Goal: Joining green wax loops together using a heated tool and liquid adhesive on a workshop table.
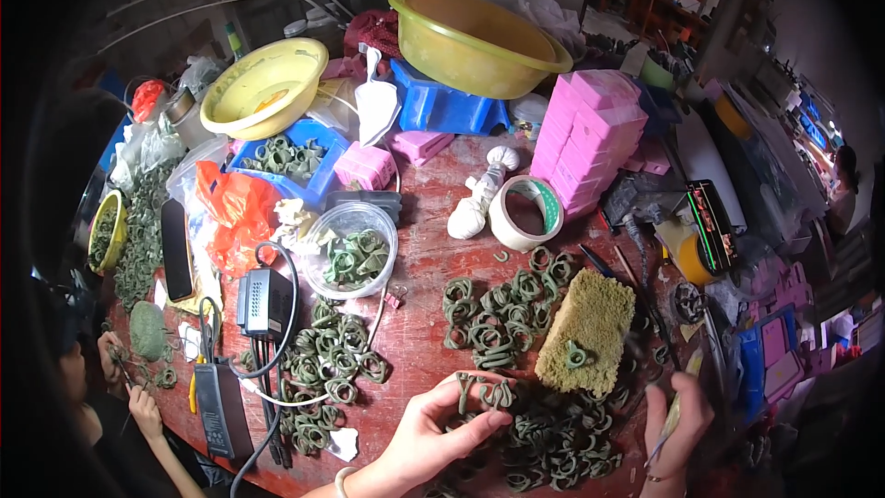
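Observation:
My left hand (452,429) is closed, pinching a dark green ring (498,394) with curly, scroll-like detail between thumb and fingers. My right hand (680,420) is closed around a slim tool (674,420) with a pale yellowish handle and a thin tip; its exact kind is unclear. Below and between my hands spreads a dark heap of similar rings (572,447). Just beyond them lies a yellow-green sponge block (595,314), with one green ring (578,356) on top. Left of the sponge is another pile of green rings (498,323).
A clear round tub (318,282) of rings stands beyond a third ring pile (323,350). Black power adapters (221,406) and cables lie left. A tape roll (516,238), pink block stack (590,138) and yellow basins (479,55) stand farther back. Another person's hands (143,410) work at far left.

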### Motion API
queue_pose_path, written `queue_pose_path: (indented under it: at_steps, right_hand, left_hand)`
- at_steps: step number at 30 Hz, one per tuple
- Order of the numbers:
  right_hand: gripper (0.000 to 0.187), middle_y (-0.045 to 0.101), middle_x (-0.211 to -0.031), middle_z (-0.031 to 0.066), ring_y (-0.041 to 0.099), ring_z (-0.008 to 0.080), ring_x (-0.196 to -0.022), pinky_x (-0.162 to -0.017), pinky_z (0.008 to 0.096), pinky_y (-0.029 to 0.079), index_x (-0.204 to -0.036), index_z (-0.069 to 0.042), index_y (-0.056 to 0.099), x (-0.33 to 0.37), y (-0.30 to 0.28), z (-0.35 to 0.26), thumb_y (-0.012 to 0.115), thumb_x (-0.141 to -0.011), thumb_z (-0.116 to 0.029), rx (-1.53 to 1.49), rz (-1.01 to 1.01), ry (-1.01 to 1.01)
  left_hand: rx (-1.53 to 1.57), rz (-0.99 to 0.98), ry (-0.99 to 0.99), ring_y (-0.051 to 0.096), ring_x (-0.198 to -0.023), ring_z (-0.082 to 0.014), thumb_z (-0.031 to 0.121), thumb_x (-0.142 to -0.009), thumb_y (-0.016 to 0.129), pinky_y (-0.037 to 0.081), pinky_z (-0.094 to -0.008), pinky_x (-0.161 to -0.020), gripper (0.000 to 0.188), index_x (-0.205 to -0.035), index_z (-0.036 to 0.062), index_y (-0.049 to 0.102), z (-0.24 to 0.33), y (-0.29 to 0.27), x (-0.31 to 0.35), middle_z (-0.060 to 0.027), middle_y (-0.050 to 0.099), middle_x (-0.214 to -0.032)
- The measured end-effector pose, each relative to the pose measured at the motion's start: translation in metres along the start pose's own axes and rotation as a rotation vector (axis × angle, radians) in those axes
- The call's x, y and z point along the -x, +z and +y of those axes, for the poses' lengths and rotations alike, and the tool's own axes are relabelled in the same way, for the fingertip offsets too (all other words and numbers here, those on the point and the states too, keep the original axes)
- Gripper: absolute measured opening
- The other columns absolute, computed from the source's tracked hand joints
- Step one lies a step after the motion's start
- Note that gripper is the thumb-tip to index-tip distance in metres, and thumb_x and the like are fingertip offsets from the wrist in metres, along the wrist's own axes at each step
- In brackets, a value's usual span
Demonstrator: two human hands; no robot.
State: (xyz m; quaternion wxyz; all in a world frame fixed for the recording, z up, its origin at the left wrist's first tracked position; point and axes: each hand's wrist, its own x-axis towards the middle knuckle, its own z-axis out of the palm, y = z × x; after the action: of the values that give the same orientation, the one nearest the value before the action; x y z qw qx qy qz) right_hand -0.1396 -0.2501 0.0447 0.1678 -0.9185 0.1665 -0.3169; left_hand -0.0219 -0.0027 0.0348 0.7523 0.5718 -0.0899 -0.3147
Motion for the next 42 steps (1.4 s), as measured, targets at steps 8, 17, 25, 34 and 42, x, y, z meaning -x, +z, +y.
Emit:
queue_pose_path:
  at_steps: [8, 17, 25, 34, 42]
  right_hand:
    - [0.026, 0.061, -0.079, 0.0180, 0.060, 0.0389, -0.070, -0.061, 0.0406, 0.048, -0.093, 0.001, 0.056, -0.005, -0.004, 0.006, 0.074, -0.076, -0.008, 0.093, -0.052, 0.022]
    - [0.029, 0.064, -0.089, 0.0143, 0.060, 0.0329, -0.080, -0.077, 0.0391, 0.047, -0.102, 0.001, 0.061, 0.005, -0.014, -0.006, 0.072, -0.077, -0.007, -0.029, 0.025, -0.020]
    - [0.028, 0.068, -0.082, 0.0115, 0.065, 0.0230, -0.063, -0.056, 0.0311, 0.051, -0.097, 0.003, 0.065, 0.009, 0.001, -0.042, 0.071, -0.085, -0.022, -0.368, -0.127, -0.263]
    - [0.031, 0.067, -0.078, 0.0107, 0.064, 0.0231, -0.061, -0.054, 0.0311, 0.050, -0.094, 0.002, 0.066, 0.012, 0.005, -0.036, 0.071, -0.085, -0.027, -0.400, -0.186, -0.209]
    - [0.029, 0.067, -0.078, 0.0097, 0.064, 0.0265, -0.061, -0.055, 0.0340, 0.050, -0.094, 0.000, 0.066, 0.013, 0.005, -0.037, 0.074, -0.082, -0.026, -0.298, -0.191, -0.284]
  left_hand:
    - [0.309, -0.077, -0.219, 0.056, -0.068, -0.0034, 0.004, -0.087, 0.066, 0.036, -0.0151, -0.047, 0.008, -0.094, 0.0021, 0.063, 0.006, -0.005, 0.001, -0.0131, 0.059, -0.120]
    - [0.309, -0.040, -0.201, 0.051, -0.060, -0.0005, 0.001, -0.083, 0.068, 0.035, -0.0150, -0.048, 0.021, -0.104, 0.0036, 0.063, -0.001, -0.004, 0.003, -0.0067, 0.067, -0.105]
    - [0.309, -0.043, -0.170, 0.055, -0.061, -0.0008, -0.002, -0.083, 0.068, 0.032, -0.0152, -0.045, 0.030, -0.111, 0.0062, 0.059, -0.002, -0.006, 0.003, -0.0044, 0.069, -0.090]
    - [0.265, -0.074, -0.196, 0.054, -0.063, -0.0013, -0.003, -0.085, 0.065, 0.034, -0.0145, -0.047, 0.035, -0.118, 0.0040, 0.056, 0.003, -0.004, 0.001, -0.0055, 0.067, -0.093]
    - [0.154, -0.188, -0.250, 0.045, -0.062, 0.0018, 0.009, -0.089, 0.065, 0.031, -0.0150, -0.051, 0.044, -0.131, 0.0082, 0.051, 0.002, -0.006, 0.001, 0.0005, 0.068, -0.090]
